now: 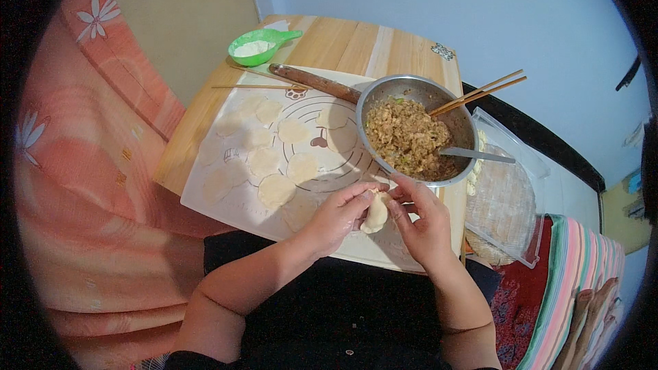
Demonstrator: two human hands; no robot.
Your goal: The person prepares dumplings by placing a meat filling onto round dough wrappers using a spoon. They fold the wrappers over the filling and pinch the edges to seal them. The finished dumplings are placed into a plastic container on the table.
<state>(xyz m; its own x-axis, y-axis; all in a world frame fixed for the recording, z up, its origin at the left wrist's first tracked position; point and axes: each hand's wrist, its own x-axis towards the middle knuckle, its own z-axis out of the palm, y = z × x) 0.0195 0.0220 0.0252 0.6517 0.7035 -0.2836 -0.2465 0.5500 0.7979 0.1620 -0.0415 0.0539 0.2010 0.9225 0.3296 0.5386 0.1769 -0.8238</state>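
Observation:
A pale, half-moon dumpling (pixel 375 215) is pinched between my hands above the near edge of a white pastry mat (pixel 322 250). My left hand (pixel 338 215) grips its left side, and the fingertips of my right hand (pixel 423 220) press along its upper right edge. Several round dough wrappers (pixel 276 191) lie on the mat to the left, some overlapping. Just beyond my right hand stands a metal bowl (pixel 473 122) of minced filling (pixel 404 133). A pair of chopsticks (pixel 480 93) and a grey-handled utensil (pixel 480 155) stick out of it.
A rolling pin (pixel 315 83) rests on the mat beside the bowl. Thin sticks (pixel 257 87) lie at the mat's far edge, near a green scoop (pixel 282 35) of white flour. Right of the wooden table (pixel 336 42), a see-through plastic container (pixel 536 233) sits by a round woven tray (pixel 502 199).

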